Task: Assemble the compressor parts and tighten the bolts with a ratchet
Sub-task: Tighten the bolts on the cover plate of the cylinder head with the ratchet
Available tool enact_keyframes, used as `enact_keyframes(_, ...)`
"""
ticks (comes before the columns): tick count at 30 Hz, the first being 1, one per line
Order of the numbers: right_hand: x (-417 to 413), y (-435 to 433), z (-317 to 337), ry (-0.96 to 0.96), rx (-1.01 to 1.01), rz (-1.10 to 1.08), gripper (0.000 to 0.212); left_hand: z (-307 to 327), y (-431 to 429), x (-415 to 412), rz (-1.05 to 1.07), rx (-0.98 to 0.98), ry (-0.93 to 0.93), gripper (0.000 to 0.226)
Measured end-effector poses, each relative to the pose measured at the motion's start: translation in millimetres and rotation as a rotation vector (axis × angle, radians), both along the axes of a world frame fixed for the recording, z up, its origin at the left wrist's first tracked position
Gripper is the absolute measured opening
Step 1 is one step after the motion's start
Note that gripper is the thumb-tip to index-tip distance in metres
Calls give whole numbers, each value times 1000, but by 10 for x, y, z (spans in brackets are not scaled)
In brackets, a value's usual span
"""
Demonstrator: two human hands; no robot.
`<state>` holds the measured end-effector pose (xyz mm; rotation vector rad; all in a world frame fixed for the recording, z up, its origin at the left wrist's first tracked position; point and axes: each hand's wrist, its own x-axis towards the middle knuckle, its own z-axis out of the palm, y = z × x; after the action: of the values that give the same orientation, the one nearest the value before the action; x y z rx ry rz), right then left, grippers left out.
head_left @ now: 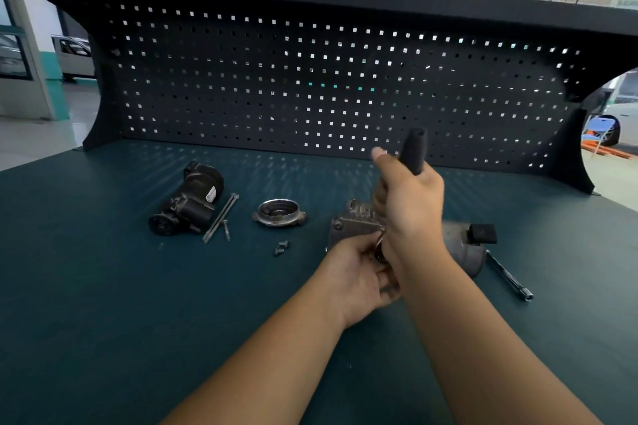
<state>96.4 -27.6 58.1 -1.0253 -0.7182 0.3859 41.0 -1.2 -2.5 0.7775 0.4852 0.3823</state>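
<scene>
My right hand [411, 207] grips the black handle of a ratchet [413, 150], which stands nearly upright above a grey metal compressor housing [352, 224] on the green bench. My left hand [355, 278] holds the ratchet's lower end against the housing's near side; its fingers curl round the head, which is mostly hidden. A grey cylindrical body [462, 248] lies just right of my hands. A round metal cover [279, 213], two long bolts [222, 216], a short bolt [226, 229] and two small bolts [280, 247] lie to the left.
A black motor-like part [188, 205] lies at the left of the bench. A black block [483, 233] and a long extension bar [509, 278] lie to the right. A dark pegboard [328, 86] closes the back of the bench top [103, 286].
</scene>
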Motion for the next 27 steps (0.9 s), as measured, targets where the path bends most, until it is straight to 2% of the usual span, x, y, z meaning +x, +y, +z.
enact_keyframes(5,151,-141,-13,461,241,-51,36,18,-12,2,5,-36,1,20)
enact_keyframes(9,201,-180,-71,468,252,-25,41,13,-8,14,3,-55,-4,16)
enact_keyframes(12,201,-195,-47,316,180,65,41,1,7,18,16,-45,11,18)
enact_keyframes(16,201,-292,45,-72,93,247,42,-24,19,46,55,-9,57,22)
enact_keyframes(19,401,-377,135,-132,58,323,39,1,52,20,28,99,103,28)
enact_keyframes(21,589,-423,77,-197,-48,200,41,45,114,-46,25,313,231,34)
enact_keyframes(24,736,-520,-271,-576,-151,-171,42,172,256,-211,155,677,404,37)
enact_keyframes(26,722,-580,-482,-811,-135,-267,42,215,393,-308,429,771,467,35)
enact_keyframes(27,722,-589,-529,-844,-113,-266,41,213,465,-350,620,808,523,34)
